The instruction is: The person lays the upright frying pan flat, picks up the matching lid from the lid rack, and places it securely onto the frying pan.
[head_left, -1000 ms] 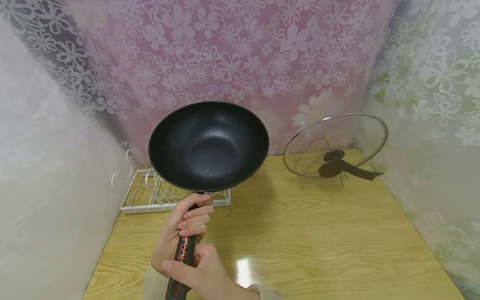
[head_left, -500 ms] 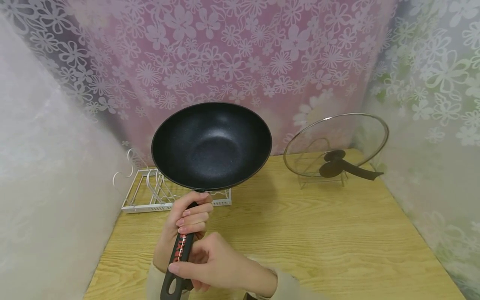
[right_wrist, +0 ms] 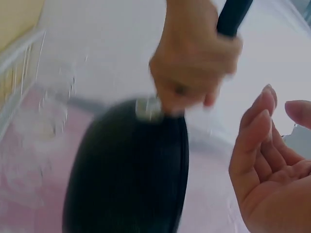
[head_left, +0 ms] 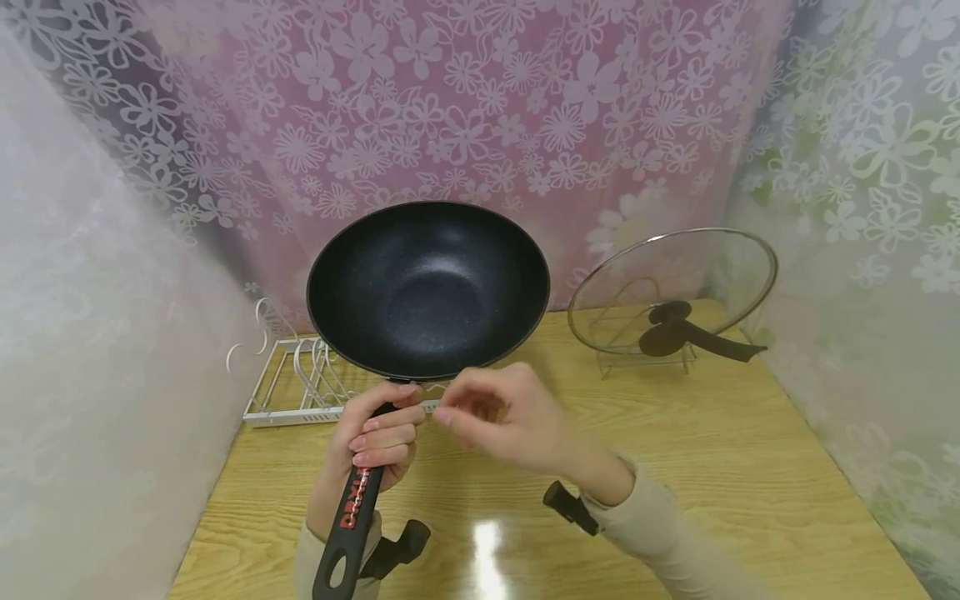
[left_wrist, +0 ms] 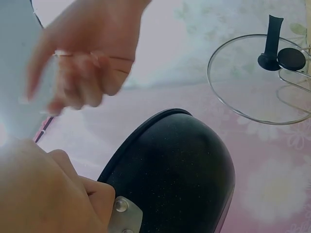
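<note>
A black wok (head_left: 427,292) is held up above the table, tilted so its inside faces me in the head view. My left hand (head_left: 382,433) grips its long handle (head_left: 352,517) close to the pan, fingers wrapped around it. Red lettering shows on the handle below the fist. To the right, my right hand (head_left: 517,417) hovers just under the wok's lower rim, fingers loosely bent and nothing in them. In the right wrist view, that hand's fingers (right_wrist: 252,150) and thumb stand apart. The wok's dark outside (left_wrist: 180,160) and a metal handle bracket (left_wrist: 127,213) appear in the left wrist view.
Behind the wok at the left lies a white wire rack (head_left: 300,415), partly covered by it. A glass lid (head_left: 697,275) with a black handle (head_left: 675,333) leans on a small wire stand (head_left: 645,361) at the back right. Flowered curtains (head_left: 420,100) surround the wooden table (head_left: 712,467).
My right hand has let go of the handle's lower end and moved up and right, away from it. My left hand keeps its grip; the wok has shifted slightly right.
</note>
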`<state>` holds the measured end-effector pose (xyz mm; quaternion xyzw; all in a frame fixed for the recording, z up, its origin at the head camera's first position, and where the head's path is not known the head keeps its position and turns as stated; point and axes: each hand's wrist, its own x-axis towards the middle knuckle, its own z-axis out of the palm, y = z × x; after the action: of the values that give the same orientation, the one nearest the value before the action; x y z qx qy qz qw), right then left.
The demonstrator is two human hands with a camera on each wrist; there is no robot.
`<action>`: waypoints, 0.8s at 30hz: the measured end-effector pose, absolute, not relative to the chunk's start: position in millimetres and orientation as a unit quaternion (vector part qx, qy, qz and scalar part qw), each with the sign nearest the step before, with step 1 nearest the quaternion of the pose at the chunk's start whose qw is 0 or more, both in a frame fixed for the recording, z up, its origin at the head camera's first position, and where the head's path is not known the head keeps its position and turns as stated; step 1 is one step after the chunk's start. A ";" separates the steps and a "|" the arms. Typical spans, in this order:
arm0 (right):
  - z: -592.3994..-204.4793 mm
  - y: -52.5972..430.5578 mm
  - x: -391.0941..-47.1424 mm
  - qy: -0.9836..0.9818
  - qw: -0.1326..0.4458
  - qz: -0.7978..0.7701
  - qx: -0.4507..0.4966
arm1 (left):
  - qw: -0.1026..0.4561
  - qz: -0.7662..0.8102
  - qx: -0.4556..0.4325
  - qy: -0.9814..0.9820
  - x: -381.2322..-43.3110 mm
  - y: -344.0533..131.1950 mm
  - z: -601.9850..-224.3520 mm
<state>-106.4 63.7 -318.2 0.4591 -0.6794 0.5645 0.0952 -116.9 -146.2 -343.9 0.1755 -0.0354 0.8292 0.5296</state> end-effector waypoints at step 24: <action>-309.1 175.1 -277.8 -0.798 0.437 0.237 0.340 | 0.528 0.823 0.208 -0.036 -116.7 -150.3 -342.5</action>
<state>-277.8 175.1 -309.1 0.3401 -0.7981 0.2366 0.4375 -116.7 -150.3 -342.5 0.2077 -0.0357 0.8227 0.5279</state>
